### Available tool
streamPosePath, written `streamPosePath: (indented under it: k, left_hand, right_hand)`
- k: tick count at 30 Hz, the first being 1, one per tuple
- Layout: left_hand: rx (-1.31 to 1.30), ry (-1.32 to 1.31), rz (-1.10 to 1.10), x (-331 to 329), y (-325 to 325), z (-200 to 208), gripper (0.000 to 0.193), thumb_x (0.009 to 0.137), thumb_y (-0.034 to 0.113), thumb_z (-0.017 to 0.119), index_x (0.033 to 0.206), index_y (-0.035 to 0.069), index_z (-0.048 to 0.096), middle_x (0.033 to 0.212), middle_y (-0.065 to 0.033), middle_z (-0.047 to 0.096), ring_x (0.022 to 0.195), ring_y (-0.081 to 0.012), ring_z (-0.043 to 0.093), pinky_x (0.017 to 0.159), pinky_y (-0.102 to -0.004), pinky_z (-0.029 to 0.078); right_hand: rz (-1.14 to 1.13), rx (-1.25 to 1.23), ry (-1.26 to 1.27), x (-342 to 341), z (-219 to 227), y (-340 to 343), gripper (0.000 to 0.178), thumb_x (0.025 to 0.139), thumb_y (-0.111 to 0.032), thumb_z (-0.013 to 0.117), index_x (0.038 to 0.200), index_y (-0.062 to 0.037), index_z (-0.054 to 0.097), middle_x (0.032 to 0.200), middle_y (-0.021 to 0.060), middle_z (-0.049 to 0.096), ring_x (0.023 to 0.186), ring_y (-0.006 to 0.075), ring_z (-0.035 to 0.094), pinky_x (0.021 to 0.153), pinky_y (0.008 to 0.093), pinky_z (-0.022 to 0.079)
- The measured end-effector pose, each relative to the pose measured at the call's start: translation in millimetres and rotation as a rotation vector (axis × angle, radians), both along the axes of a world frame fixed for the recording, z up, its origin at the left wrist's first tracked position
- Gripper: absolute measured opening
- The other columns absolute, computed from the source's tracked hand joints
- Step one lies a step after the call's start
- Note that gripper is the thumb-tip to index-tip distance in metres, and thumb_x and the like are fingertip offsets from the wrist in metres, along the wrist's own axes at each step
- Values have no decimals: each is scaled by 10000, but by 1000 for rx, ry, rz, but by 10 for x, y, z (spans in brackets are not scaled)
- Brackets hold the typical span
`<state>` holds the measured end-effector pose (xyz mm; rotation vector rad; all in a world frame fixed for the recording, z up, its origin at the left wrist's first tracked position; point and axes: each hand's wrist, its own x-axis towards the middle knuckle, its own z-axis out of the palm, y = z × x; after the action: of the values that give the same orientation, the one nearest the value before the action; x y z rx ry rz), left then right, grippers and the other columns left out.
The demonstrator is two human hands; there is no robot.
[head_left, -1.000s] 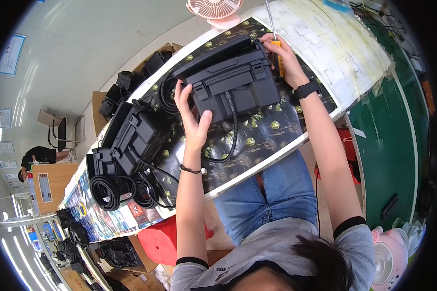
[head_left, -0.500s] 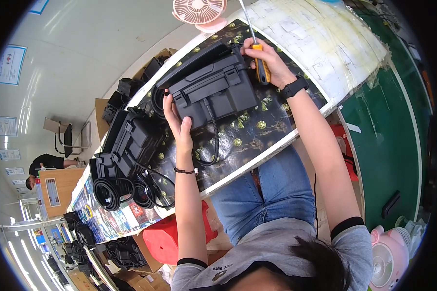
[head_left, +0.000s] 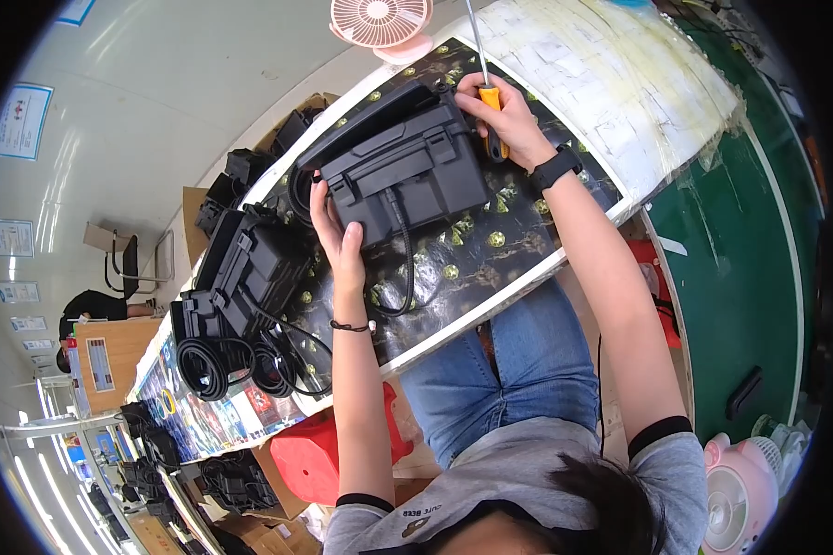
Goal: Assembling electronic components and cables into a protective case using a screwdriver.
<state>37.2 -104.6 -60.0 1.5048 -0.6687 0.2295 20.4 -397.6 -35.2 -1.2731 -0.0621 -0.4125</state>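
Observation:
A black plastic case (head_left: 407,171) with latches, a raised lid part behind it and a ribbed cable (head_left: 408,268) at its front rests on the dark patterned table mat (head_left: 477,268). My left hand (head_left: 336,231) grips its left end, thumb in front and fingers around the side. With my right hand (head_left: 509,120) I hold a screwdriver (head_left: 491,102) with an orange and black handle. Its shaft points up and away, off the case. The fingertips of that hand are at the case's upper right corner; whether they also pinch a small part there is hidden.
More black cases (head_left: 259,264) with coiled cables (head_left: 204,368) stand left on the table. A pink fan (head_left: 379,20) is at the far edge; another pink fan (head_left: 739,490) sits at lower right. A red stool (head_left: 310,460) is below the table. Far left, a person (head_left: 97,307) bends by a desk.
My right hand has shifted slightly left and its fingertips have come closer to the case's corner, the screwdriver tilting a little more upright. My left hand keeps its grip.

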Motion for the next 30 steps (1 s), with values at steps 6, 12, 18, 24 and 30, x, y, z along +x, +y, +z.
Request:
streamPosePath:
  k: [6,12,18,24,30]
  left_hand:
    - [110,-53,234,-91,-156,294,504,852,155,619,1342,92,518,1475,-123,337,1338,-255,361,1072,-398,330]
    - [578,-588,269,-74,-483,927,407,766,149,731,1158,99,635,1322,-106,542,1246,-311,479,1028,-426,378]
    - [1031,-522,352,-40,-851,990,542,832,418,656,1332,231,558,1409,-50,516,1307,-332,439,1084,-592,277]
    - [1024,-537,247,16,-785,977,600,756,311,611,1342,192,554,1409,-85,511,1291,-391,416,1061,-655,250]
    - [972,-521,244,44,-808,980,563,765,338,646,1306,194,581,1372,-85,548,1242,-399,465,1053,-644,265]
  right_hand:
    - [-316,-243,20,135,-87,75,156,877,-169,718,956,-69,628,777,-33,622,644,39,560,542,198,467]
    - [-400,-276,128,185,-131,50,194,888,-205,709,981,-52,634,822,7,670,667,71,601,556,226,490]
    - [-387,-278,106,209,-172,30,218,893,-214,707,1005,-45,626,825,10,661,659,66,584,564,222,486]
    - [-379,-253,77,223,-217,20,218,899,-215,697,1022,-50,625,821,2,648,641,61,568,558,216,476]
    - [-400,-265,84,219,-221,25,225,895,-226,702,1028,-58,630,814,-1,643,642,61,570,555,216,481]
